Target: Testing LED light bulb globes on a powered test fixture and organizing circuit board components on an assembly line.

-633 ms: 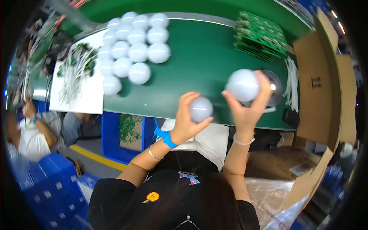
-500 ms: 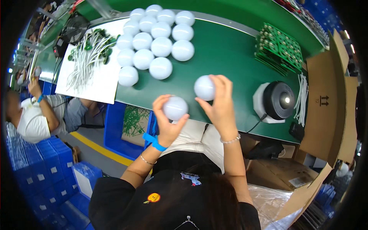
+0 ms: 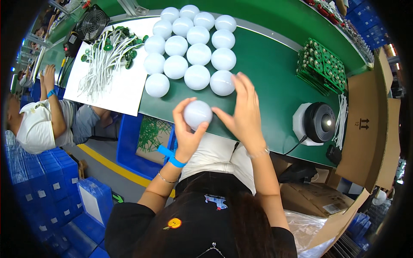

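Observation:
A smooth white globe point(image 3: 197, 113), like a light bulb's dome, is gripped in my left hand point(image 3: 186, 139) above the near edge of the green table point(image 3: 266, 92). My right hand point(image 3: 247, 117) has its fingers stretched and its thumb apart, with nothing in its grasp. Its fingertips, slightly blurred, are beside another white globe point(image 3: 221, 83) at the near right corner of a group; I cannot tell whether they touch it. Several more white globes point(image 3: 176, 67) stand in close rows behind my left hand.
White wires with green discs point(image 3: 103, 64) lie on a white board point(image 3: 122, 96) at left. At right are stacked green circuit boards point(image 3: 316, 64), a round black device point(image 3: 317, 122), white strips point(image 3: 341, 120) and a cardboard box point(image 3: 365, 124). A co-worker point(image 3: 43, 120) sits at left.
The globe that my right hand held now stands at the near right of the group, and that hand has opened. My left hand keeps its globe. The view has shifted slightly.

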Demonstrator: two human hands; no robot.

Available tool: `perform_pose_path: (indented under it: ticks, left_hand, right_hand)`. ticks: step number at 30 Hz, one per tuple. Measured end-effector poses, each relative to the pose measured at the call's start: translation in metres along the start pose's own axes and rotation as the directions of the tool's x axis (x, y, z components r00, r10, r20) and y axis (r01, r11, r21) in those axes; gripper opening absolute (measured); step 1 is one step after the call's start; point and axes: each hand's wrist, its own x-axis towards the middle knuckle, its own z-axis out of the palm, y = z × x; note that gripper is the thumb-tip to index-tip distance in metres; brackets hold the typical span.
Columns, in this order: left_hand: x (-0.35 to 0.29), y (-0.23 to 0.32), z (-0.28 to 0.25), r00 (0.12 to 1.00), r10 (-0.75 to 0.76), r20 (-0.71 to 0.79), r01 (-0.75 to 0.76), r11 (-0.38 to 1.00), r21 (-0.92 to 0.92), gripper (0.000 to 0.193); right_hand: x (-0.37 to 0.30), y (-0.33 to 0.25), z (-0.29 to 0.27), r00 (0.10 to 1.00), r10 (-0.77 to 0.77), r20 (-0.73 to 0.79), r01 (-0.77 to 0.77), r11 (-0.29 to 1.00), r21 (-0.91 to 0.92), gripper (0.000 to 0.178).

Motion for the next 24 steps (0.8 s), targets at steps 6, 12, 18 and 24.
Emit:
perform_pose_path:
  ticks: [6,12,18,24]
  left_hand:
    - [0.007,0.022,0.065,0.929,-0.058,0.366,0.188,0.925,-0.331,0.103]
    - [0.003,0.028,0.136,0.726,0.109,0.679,0.212,0.904,-0.372,0.080]
    - [-0.014,0.018,0.174,0.616,0.183,0.766,-0.377,0.922,0.084,0.065]
    - [-0.018,0.014,0.177,0.543,0.141,0.828,-0.528,0.824,0.206,0.064]
  right_hand:
    - [-0.037,0.004,-0.067,0.963,0.019,0.267,-0.149,0.867,0.475,0.067]
    - [-0.075,0.031,-0.125,0.795,0.391,-0.465,-0.135,0.860,0.492,0.090]
    - [-0.085,0.097,-0.167,0.755,0.232,-0.614,-0.252,0.966,0.055,0.077]
    - [-0.077,0.118,-0.166,0.864,0.066,-0.499,-0.143,0.983,-0.117,0.067]
